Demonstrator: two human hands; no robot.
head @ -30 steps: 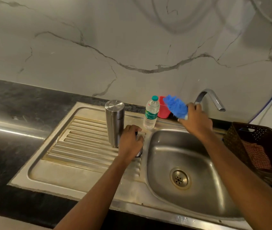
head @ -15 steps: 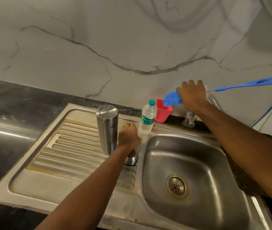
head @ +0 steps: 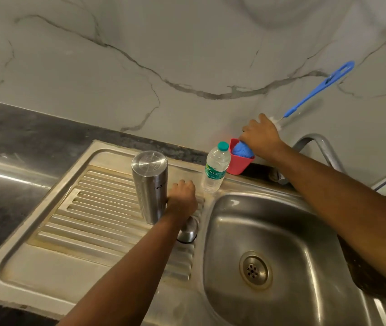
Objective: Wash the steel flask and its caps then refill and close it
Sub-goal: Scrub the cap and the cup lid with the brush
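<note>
The steel flask (head: 149, 184) stands upside down on the ribbed drainboard (head: 93, 208). My left hand (head: 182, 198) lies just right of it with its fingers curled down onto the drainboard; what is under them is hidden. A round steel cap (head: 187, 231) sits below that wrist, near the basin's edge. My right hand (head: 261, 135) grips a blue bottle brush (head: 316, 90) near its head. The fluffy blue head sits inside a red cup (head: 239, 164) at the wall, and the long handle points up to the right.
A small plastic water bottle (head: 215, 168) with a green cap stands between the flask and the red cup. The tap (head: 314, 142) arches over the sink basin (head: 269, 220) behind my right arm. Black counter (head: 10, 137) runs to the left.
My right hand swung the brush over and lowered its blue head into the red cup. My left hand slid off the steel cap to a spot beside the flask.
</note>
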